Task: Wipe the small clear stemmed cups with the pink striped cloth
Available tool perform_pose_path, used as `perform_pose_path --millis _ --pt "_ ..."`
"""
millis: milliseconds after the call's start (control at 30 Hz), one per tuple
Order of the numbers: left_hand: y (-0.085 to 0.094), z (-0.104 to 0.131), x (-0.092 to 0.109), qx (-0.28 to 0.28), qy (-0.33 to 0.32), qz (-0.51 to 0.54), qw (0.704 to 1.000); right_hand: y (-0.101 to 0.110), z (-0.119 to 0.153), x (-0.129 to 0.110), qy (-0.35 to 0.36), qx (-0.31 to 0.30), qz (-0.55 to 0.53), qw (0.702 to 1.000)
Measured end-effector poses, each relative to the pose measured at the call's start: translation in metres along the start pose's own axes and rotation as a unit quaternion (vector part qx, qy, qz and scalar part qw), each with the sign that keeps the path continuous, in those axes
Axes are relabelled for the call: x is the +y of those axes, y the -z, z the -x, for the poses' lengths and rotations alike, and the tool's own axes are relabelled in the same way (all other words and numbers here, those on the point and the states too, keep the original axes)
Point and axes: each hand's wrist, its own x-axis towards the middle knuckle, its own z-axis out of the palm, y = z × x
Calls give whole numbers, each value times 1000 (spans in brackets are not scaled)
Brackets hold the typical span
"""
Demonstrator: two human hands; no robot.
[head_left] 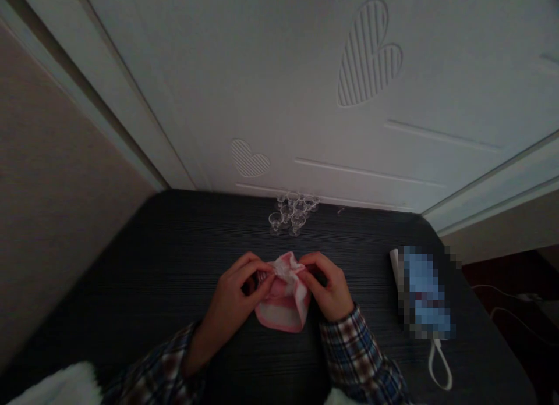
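Note:
A small pink and white cloth [283, 312] hangs bunched between my two hands, low over the dark table. My left hand [242, 288] pinches its left upper edge between thumb and fingers. On the other side, my right hand [327, 286] grips the right upper edge in the same way. The cloth's lower part spreads out toward me, with a pink border along it. Just beyond my hands stands a cluster of several small clear stemmed cups [287, 213], close together.
The dark wood-grain table [174, 265] meets a white panel [262, 102] with carved hearts at its back. To the right lies a blurred-out blue object [423, 288] with a white strap [439, 364]. Cables run over the dark red floor beyond the right edge.

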Motion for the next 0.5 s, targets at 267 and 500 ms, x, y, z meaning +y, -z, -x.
perform_pose_path --millis 267,500 --pt "2 0 2 -9 16 26 999 -5 3 12 -84 96 -168 978" --pt "2 1 0 -11 21 39 999 -9 5 7 19 37 -139 989"
